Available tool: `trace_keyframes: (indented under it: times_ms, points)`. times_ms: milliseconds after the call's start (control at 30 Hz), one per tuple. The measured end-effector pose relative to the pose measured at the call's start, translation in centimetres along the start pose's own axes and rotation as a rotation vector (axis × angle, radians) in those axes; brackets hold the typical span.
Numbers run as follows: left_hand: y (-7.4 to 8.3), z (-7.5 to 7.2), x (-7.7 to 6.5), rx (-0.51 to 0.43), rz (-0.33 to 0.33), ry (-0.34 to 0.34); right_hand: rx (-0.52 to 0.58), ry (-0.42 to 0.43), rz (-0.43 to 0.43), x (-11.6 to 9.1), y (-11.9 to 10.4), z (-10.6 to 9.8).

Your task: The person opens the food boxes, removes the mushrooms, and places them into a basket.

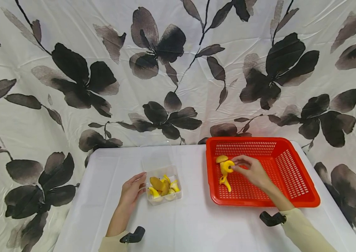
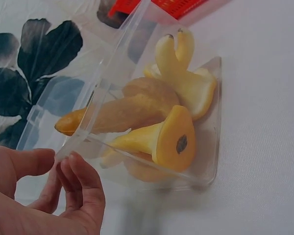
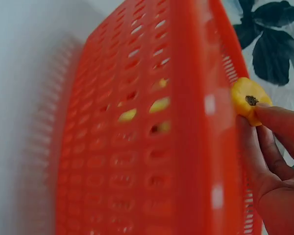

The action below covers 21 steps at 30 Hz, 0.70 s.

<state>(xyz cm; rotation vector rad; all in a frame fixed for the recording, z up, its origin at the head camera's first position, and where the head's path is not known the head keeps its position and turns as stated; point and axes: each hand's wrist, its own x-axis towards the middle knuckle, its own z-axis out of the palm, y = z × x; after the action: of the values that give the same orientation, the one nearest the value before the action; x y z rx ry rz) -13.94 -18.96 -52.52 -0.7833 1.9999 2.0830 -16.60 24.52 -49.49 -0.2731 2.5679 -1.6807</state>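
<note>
My left hand (image 1: 130,190) pinches the left rim of a clear plastic box (image 1: 180,194) between thumb and fingertips. Inside lie several yellow mushrooms (image 1: 165,185), one with a brownish-yellow cap and stem poking above the rim in the left wrist view. My right hand (image 1: 253,172) is over the left part of a red basket (image 1: 310,201). Between its thumb and fingers it holds a yellow mushroom (image 3: 245,95) with a dark spot on its face. More yellow mushrooms (image 1: 225,183) lie below it, along the basket's left side.
The box's clear lid (image 1: 156,159) stands folded back behind it. A white cloth (image 1: 193,224) covers the table, and a flower-printed curtain (image 1: 178,70) hangs behind its far edge. The basket has raised, slotted walls.
</note>
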Motion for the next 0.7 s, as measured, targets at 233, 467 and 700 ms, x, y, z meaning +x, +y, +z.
trace_keyframes:
  times_ms: [233, 467, 700]
  points:
    - [0.2, 0.1, 0.0, 0.007, -0.011, -0.001, -0.088, -0.01, 0.036, -0.5, 2.3, -0.9]
    - [0.2, 0.4, 0.0, 0.006, -0.029, 0.02, -0.108, -0.073, 0.094, -0.8, 3.6, -1.2]
    - [0.0, 0.4, 0.2, 0.031, -0.022, 0.041, -0.164, -0.12, 0.083, -0.2, 4.3, -0.7]
